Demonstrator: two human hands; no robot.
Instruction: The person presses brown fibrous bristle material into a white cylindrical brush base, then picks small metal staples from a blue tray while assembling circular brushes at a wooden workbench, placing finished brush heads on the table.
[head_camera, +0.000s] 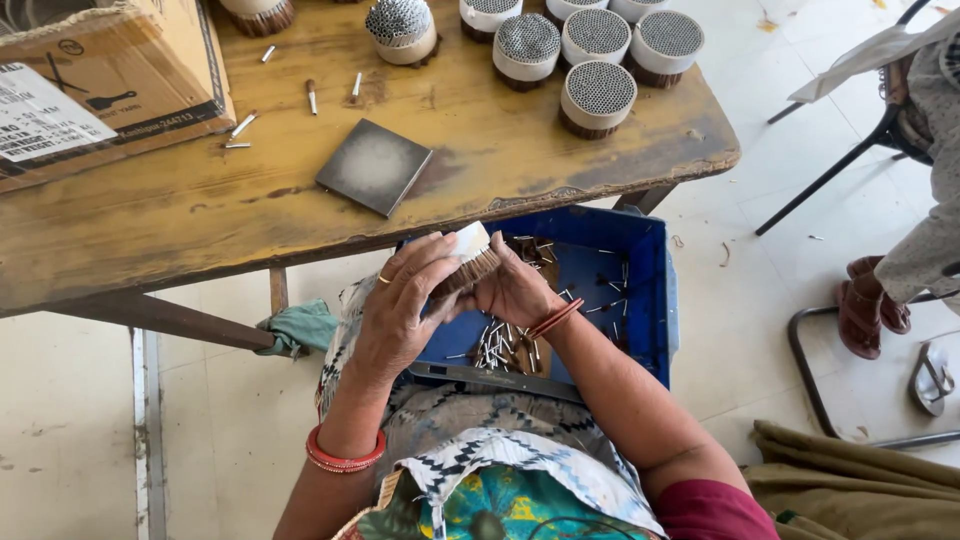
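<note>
A table (200, 215) spans the upper part of the view. On its left end sits a cardboard box (100, 85); a flat square tile (374, 166) lies near the middle, with loose sticks (312, 96) scattered behind it. Round bundles (598, 98) stand clustered at the far right end. Below the table's near edge, a crate (640, 290) rests on the person's lap, holding more loose sticks. Both hands, left hand (400, 305) and right hand (515, 290), meet above the crate around a bundle (468, 258).

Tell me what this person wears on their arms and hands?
Both forearms are bare. The left wrist carries a stack of red-orange bangles, and a thin gold ring sits on one of the left hand's fingers. The right hand has thinner reddish bangles at its wrist. A dark red short sleeve covers the right upper arm.
</note>
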